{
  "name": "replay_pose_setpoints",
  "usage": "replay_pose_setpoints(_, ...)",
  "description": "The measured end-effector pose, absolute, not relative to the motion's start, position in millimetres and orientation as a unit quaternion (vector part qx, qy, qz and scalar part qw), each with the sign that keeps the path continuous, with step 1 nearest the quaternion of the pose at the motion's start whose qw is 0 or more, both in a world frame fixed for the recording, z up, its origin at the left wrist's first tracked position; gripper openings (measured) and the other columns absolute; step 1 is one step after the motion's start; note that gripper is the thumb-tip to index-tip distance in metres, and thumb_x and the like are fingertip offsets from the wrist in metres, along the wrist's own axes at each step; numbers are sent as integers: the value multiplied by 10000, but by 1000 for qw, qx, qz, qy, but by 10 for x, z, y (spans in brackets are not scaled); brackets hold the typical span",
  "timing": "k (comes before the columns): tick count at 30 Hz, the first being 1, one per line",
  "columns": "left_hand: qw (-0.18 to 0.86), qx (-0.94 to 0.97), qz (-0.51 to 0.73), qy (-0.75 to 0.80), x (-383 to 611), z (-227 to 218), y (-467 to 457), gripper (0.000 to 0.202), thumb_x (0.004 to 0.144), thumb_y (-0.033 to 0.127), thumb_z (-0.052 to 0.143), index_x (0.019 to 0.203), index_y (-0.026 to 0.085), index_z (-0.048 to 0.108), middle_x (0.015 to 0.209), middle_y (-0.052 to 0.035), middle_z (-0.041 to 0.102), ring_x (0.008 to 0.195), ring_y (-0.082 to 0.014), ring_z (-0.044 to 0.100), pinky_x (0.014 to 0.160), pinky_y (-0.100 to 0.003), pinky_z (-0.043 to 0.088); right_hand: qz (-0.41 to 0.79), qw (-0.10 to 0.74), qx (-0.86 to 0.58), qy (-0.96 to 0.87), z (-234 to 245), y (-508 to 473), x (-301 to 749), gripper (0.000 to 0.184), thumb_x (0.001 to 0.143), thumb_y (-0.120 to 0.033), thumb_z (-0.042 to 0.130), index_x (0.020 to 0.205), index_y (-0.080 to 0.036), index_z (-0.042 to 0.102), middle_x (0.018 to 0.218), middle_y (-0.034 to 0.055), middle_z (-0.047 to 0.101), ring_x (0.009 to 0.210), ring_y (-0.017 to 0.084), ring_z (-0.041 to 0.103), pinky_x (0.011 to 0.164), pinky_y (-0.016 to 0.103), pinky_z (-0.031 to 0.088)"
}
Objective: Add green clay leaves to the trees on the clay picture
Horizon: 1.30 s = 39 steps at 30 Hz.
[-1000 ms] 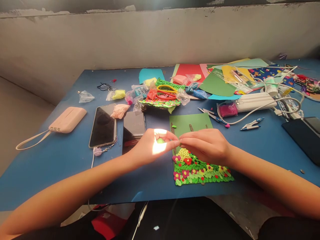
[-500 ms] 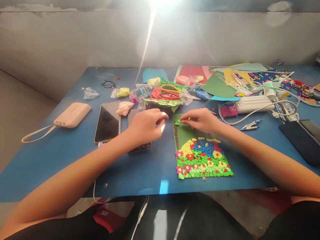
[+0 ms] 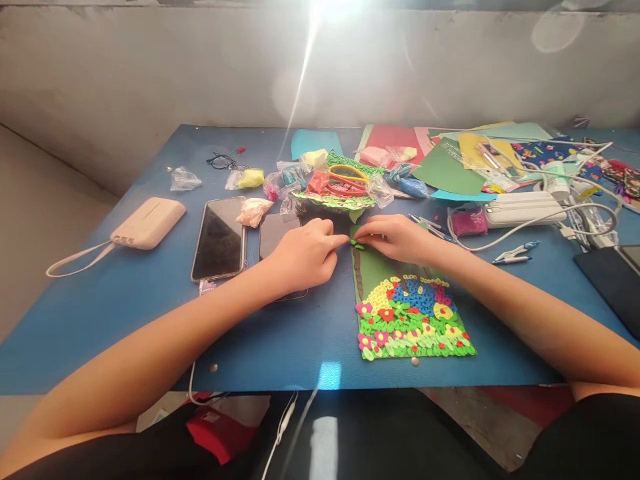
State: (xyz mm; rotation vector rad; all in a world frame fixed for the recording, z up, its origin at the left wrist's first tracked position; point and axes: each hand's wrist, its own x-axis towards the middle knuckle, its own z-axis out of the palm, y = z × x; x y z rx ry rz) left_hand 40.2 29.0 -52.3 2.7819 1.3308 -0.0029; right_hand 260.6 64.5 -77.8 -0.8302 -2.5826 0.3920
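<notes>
- Change: a second ago the hands met over the card's left side; half a second ago the left hand (image 3: 311, 252) stood off to the left. Now its index finger reaches the upper left corner of the card (image 3: 385, 267), near the right fingertips.
- Right hand (image 3: 395, 237): fingers bunched at the green bits (image 3: 357, 245) atop the brown strip (image 3: 358, 275). Cannot tell whether it grips a bit or only presses.
- Left hand: index extended, other fingers curled. Cannot tell whether the curl holds anything.
- Meaning (judgement): shaping has given way to setting bits in place; both hands now serve one spot.
- Card: flat on the table (image 3: 325, 327), right of the left hand; upper part mostly plain green, lower part covered in flowers (image 3: 415, 327).
- Edges: work lies at the card's corner. Bundle (image 3: 330, 200) just beyond the top edge limits reach that way.
- Room: blue surface shows between card and box (image 3: 270, 233); box lies partly behind the left hand. Table's front edge runs near the card's lower edge.
</notes>
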Motion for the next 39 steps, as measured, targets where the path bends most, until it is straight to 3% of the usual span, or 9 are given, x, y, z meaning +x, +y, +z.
replay_pose_setpoints(11,3,904,-49,425,465,-535,257,445,919,195,396,1308,269,599,986,-104,597,962,-275,584,760,-364,496,106,192,-305,-927,-838,624,2621,236,910,-211,472,969,-155,693,856,81,681,724,152,613,641,248,434)
replay_pose_setpoints(15,-2,905,-50,422,462,-553,269,449,922,200,393,1318,278,590,972,-101,598,951,-266,584,748,-351,489,107,211,-307,-922,-790,608,2633,282,904,-160,422,1039,-133,668,909,96,704,788,163,624,702,265,464)
replay_pose_setpoints(19,-6,905,-48,422,451,-568,273,451,918,194,396,1312,283,596,958,-101,599,936,-263,586,706,-337,483,105,214,-298,-924,-740,591,2662,317,854,-107,418,1026,-132,683,858,84,688,715,144,596,653,248,446)
replay_pose_setpoints(28,5,900,-27,434,454,-569,243,426,942,216,362,1283,202,617,930,-112,608,932,-282,596,753,-379,512,62,171,-306,-935,-735,536,2672,333,816,-125,430,967,-158,724,835,74,672,653,138,568,601,249,391)
replay_pose_setpoints(32,73,892,29,445,453,-589,252,469,896,151,371,1325,101,553,984,-146,602,992,-300,575,839,-427,505,61,180,-303,-934,-731,539,2679,326,817,-114,433,967,-151,720,843,69,685,655,140,589,598,251,404)
replay_pose_setpoints(34,122,883,62,449,446,-589,266,521,860,111,374,1368,57,475,1013,-142,597,978,-260,575,875,-404,499,52,208,-303,-928,-713,535,2681,316,834,-112,435,1000,-142,703,836,65,687,661,140,596,599,249,416)
replay_pose_setpoints(39,427,773,195,428,429,-538,264,574,906,237,367,1449,67,289,1078,-119,604,900,-188,573,831,-340,507,10,303,-278,-912,-594,436,2607,214,933,-233,499,1064,-141,641,856,51,683,658,109,596,581,224,452)
